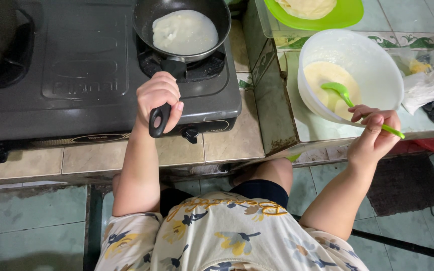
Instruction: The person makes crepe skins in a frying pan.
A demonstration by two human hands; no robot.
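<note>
Floral-print cream shirt (227, 236) fills the bottom of the view, both bare forearms reaching up from it. Left hand (159, 100) is clamped around the black handle (157, 119) of the round dark frying pan (182, 27), which sits on the burner at twelve o'clock on the grey two-burner gas stove (86, 65). Inside the pan lies a thin pale round crepe (185, 32), its surface looking wet and unset. Over at three o'clock, right hand (372, 133) pinches the bright green plastic ladle (345, 95), fingers together on its handle, bowl end dipped into yellow batter in the big white plastic mixing bowl (377, 60) on the tiled table (322, 128). A lime green plate (347, 15) at one o'clock carries finished crepes. The risk as I judge it: tilt that pan too sharply and the soft crepe slides or folds; the ladle could drip batter across the tiles.
</note>
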